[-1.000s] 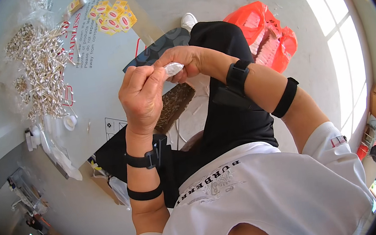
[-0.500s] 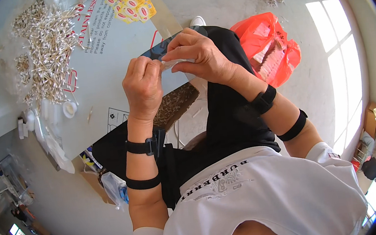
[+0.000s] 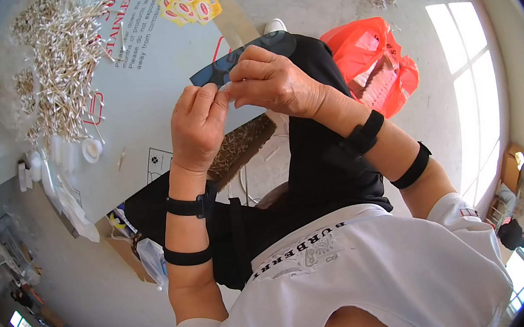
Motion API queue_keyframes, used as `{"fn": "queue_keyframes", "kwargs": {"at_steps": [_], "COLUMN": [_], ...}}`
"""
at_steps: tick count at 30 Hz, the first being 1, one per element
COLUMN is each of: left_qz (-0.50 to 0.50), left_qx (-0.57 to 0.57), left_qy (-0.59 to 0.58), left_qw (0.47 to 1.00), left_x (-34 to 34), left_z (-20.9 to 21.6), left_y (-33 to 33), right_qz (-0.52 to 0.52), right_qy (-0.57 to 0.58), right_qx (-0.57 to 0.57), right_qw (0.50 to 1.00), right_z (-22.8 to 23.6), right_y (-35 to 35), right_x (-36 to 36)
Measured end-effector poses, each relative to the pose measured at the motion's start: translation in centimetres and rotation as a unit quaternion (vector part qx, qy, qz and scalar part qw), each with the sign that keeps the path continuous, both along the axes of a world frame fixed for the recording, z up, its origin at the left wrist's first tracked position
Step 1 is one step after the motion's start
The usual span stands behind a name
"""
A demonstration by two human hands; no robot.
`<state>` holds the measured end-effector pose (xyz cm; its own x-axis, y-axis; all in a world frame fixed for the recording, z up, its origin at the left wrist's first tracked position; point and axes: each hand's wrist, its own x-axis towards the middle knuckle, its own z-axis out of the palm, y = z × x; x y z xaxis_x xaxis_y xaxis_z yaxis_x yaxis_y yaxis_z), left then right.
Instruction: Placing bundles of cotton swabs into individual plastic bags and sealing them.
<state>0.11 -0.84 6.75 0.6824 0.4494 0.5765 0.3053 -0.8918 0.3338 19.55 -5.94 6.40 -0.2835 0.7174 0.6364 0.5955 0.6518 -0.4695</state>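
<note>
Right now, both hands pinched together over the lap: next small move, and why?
Probably keep the pinch closed and draw the small clear piece a little toward the body. The left hand and right hand meet fingertip to fingertip on it, right at the near edge of the dark blue sheet. What the piece is cannot be made out. The heap of cotton swabs lies farther off, to the left.

1. Between my hands, I cannot make out what the left hand (image 3: 198, 129) and right hand (image 3: 272, 85) pinch: it is too small and mostly covered by fingertips.
2. The dark blue sheet (image 3: 225, 67) behind them is partly hidden by my knuckles.
3. The pile of thin white sticks (image 3: 63, 63) on the bench (image 3: 157, 91) runs off the top edge.
4. The orange bag (image 3: 373, 60) hides its contents.
</note>
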Motion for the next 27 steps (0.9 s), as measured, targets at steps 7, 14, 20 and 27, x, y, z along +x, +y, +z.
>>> {"fn": "queue_keyframes", "kwargs": {"at_steps": [7,14,20,27], "left_qz": [0.003,-0.024,-0.008,-0.001], "left_qx": [-0.055,-0.086,-0.011,-0.109], "left_qy": [-0.033,-0.03,0.037,0.052], "left_qw": [0.998,0.996,0.999,0.993], "left_x": [0.5,0.6,0.3,0.3], "left_z": [-0.3,0.5,0.7,0.7], "left_y": [0.8,1.2,1.2,1.4], "right_qz": [-0.016,-0.036,-0.019,-0.057], "right_qy": [0.09,0.053,-0.02,0.004], "right_qx": [-0.093,-0.062,-0.023,-0.058], "right_qw": [0.991,0.996,0.999,0.997], "right_z": [0.0,0.0,0.4,-0.5], "right_y": [-0.1,0.2,0.4,0.7], "right_x": [0.1,0.4,0.2,0.0]}}
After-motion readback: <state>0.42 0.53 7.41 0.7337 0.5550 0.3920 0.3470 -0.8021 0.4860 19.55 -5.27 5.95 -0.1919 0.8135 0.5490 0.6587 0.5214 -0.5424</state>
